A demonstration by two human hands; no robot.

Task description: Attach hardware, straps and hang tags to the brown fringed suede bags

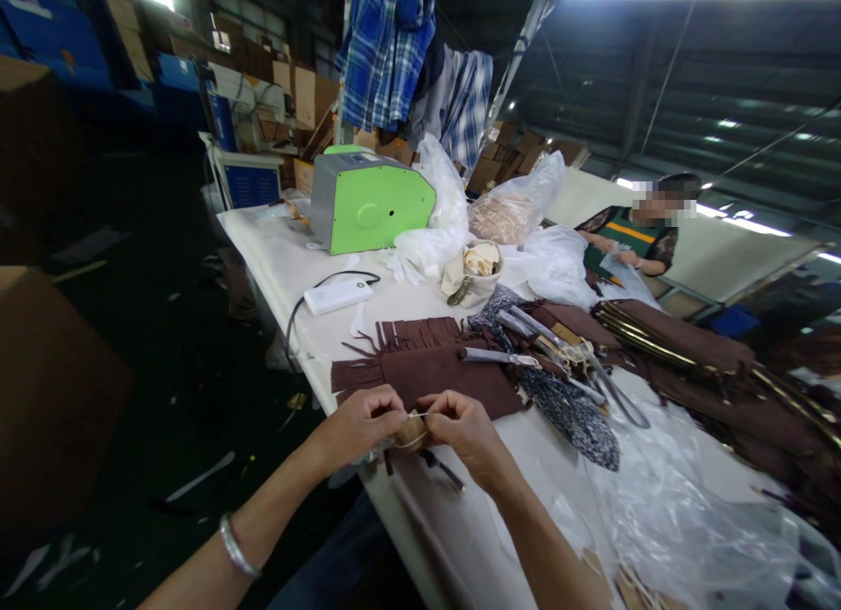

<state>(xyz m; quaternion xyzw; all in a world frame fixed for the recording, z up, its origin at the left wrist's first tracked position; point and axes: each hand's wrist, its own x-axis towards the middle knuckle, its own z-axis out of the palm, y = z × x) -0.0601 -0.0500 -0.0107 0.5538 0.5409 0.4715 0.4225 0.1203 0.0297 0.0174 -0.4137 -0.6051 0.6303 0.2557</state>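
Near the table's front edge, my left hand (369, 422) and my right hand (465, 428) are close together with bent fingers. Between them both hands pinch a thin pale string (419, 414), one end each. Just below it shows a tan, card-like tag (411, 433), partly covered by my fingers. A slim dark stick-like piece (445, 471) lies beneath my right hand. Right behind my hands is a brown fringed fabric piece (434, 373), flat on the table. A strap wrapped in pale film (503, 357) rests across it.
A green and grey machine (378, 205), a white power bank (338, 296) with a black cable and a cloth-filled tub (483, 273) stand farther back. Brown bags (683, 338) and clear plastic (689, 505) cover the right. Another person (634, 233) handles plastic beyond.
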